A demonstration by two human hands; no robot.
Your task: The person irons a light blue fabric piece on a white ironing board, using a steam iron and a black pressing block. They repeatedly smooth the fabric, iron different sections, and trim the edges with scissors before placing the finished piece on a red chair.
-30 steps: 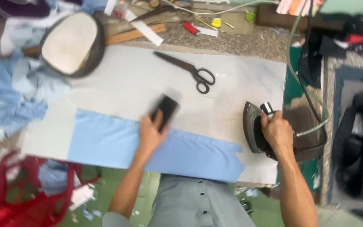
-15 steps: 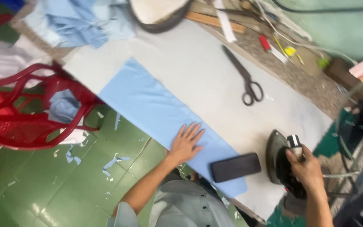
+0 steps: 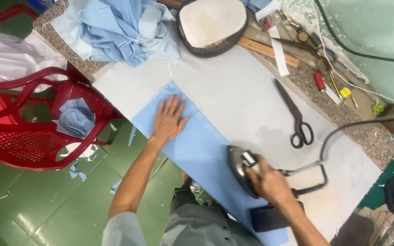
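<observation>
1. Head view, left hand [image 3: 167,119]: we see it flat and open, fingers spread, palm down on the light blue cloth strip [image 3: 197,150]. It grips nothing, only presses near the strip's far end.
2. Head view, right hand [image 3: 270,182]: closed around the handle of the iron [image 3: 242,168]. The iron sits on the blue strip, roughly mid-length, well apart from the left hand.
3. The strip lies diagonally along the near edge of the table [image 3: 251,105], which has a grey pad on top. It runs from just beyond the left hand toward the bottom right.
4. A black cord [image 3: 343,130] runs from the iron up to the right, off frame.
5. A dark rectangular block [image 3: 270,217] lies on the strip just below the right wrist, partly hidden by the forearm.
6. Black scissors [image 3: 295,114] lie closed on the pad, beyond the iron, not touching the strip.
7. An oval pressing pad [image 3: 213,23] with a dark rim sits at the far edge. A wooden ruler [image 3: 265,50] lies just beside it.
8. A pile of blue cloth [image 3: 119,27] is at the far left corner.
9. A red plastic chair [image 3: 33,127] stands on the green floor left of the table, with a blue scrap on its seat.
</observation>
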